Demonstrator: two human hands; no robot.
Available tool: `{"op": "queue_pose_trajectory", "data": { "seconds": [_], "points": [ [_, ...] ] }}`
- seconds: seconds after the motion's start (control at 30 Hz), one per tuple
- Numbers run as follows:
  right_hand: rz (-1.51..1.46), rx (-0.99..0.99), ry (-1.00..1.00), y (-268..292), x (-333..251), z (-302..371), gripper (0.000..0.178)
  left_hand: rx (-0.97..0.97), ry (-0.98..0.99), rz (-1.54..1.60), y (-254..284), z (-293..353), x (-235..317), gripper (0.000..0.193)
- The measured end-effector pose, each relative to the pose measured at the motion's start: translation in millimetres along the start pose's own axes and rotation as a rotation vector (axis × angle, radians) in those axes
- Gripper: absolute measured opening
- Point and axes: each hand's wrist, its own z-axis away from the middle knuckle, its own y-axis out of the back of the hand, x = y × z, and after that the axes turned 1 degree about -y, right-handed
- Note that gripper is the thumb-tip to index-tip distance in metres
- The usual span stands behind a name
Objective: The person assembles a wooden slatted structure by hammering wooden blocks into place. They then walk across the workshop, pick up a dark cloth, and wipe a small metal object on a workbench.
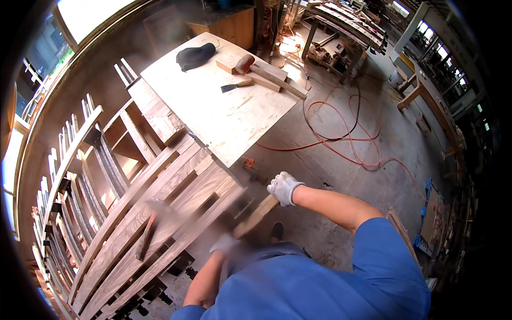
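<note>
Right hand (285, 188): white-gloved, fingers curled round the upper right end of a wooden piece (258, 215).
Left hand (224, 244): gloved, blurred, at the lower left end; state of its fingers impossible to tell.
Wooden piece: slanting between both hands, just right of curved boards (141, 205).
Hammer (145, 236): lying on the boards, head blurred.
Desk (213, 114): pale-topped, bearing a mallet (272, 78), a scraper (238, 85) and a dark cloth item (196, 56).
Surface marks: brown streaks on the desk, too small to read.
</note>
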Motion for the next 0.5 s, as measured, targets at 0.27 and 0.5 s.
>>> {"op": "queue_pose_trajectory", "data": {
  "seconds": [0.27,0.5],
  "points": [
    [-0.116,-0.099,0.034,8,6,-4,0.044,-0.073,0.049,-0.072,-7,-3,-12,0.065],
    [-0.12,-0.081,0.072,13,12,0,0.051,-0.027,-0.144,-0.113,-34,-30,-41,0.051]
  ]
}}
